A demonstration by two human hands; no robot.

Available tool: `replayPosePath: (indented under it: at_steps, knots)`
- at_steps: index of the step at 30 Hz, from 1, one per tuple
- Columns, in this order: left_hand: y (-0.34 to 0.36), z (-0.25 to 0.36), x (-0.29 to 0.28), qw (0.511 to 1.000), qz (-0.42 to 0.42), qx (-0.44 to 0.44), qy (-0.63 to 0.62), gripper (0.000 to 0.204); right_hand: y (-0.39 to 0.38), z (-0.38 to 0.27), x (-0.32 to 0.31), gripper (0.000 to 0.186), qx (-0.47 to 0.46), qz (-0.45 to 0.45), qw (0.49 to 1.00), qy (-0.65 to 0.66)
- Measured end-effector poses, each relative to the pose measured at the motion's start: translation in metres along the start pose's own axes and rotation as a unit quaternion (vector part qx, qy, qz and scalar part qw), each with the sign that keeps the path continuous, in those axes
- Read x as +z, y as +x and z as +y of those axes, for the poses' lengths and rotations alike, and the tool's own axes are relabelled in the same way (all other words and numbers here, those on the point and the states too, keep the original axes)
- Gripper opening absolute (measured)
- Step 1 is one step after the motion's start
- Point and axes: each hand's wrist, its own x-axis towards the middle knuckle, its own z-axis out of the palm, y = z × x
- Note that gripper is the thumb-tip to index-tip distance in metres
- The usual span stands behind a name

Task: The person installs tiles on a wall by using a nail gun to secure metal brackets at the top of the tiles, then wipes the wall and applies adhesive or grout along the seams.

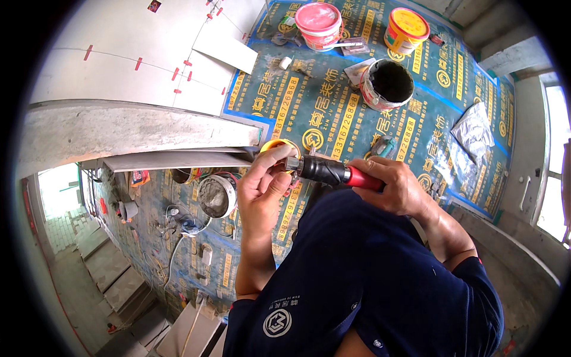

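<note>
In front of my body a red-and-black power tool [326, 171] lies crosswise, its metal head pointing left. My right hand [389, 181] is wrapped round the red rear part of its body. At the other end, the fingers of my left hand [262, 184] curl in at the metal head, thumb and fingertips close together. A yellow curved rim [278, 143] shows just behind those fingers; what it belongs to is partly hidden. The tool's exact kind is hard to make out, as my hands cover both ends.
Printed green sheeting [333, 128] covers the floor. Ahead stand a pink-lidded bucket [319, 25], a yellow-lidded bucket [408, 25] and a dark-filled bucket [389, 84]. A mortar bucket [216, 196] and cables are at left, below a concrete ledge [148, 128]. Large pale tiles [137, 47] lie beyond.
</note>
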Motion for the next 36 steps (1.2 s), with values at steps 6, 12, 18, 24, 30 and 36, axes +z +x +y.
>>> replayPosePath:
  at_steps: [6,12,18,24,30,36]
  knots:
    - [0.0,0.003,-0.005,0.994,0.025,-0.082,0.068,0.03,0.0,-0.002,-0.001,0.045,0.0,0.002,1.0,0.004]
    - [0.002,0.01,0.002,0.987,0.021,0.011,0.16,0.02,-0.002,0.004,0.004,0.044,-0.013,0.008,1.0,0.018]
    - [0.003,0.008,-0.002,0.99,-0.02,0.036,0.138,0.024,-0.002,0.003,0.004,0.045,-0.011,-0.003,1.0,0.023]
    - [0.003,0.013,-0.003,0.998,0.009,-0.053,0.028,0.031,-0.003,0.001,0.004,0.045,-0.009,0.003,1.0,0.022]
    - [0.003,0.012,-0.007,0.985,-0.026,0.002,0.173,0.023,-0.003,0.0,0.003,0.044,-0.004,-0.002,1.0,0.025]
    - [0.003,0.005,-0.005,0.979,-0.054,0.065,0.186,0.021,-0.004,0.0,0.003,0.044,0.0,-0.004,1.0,0.024]
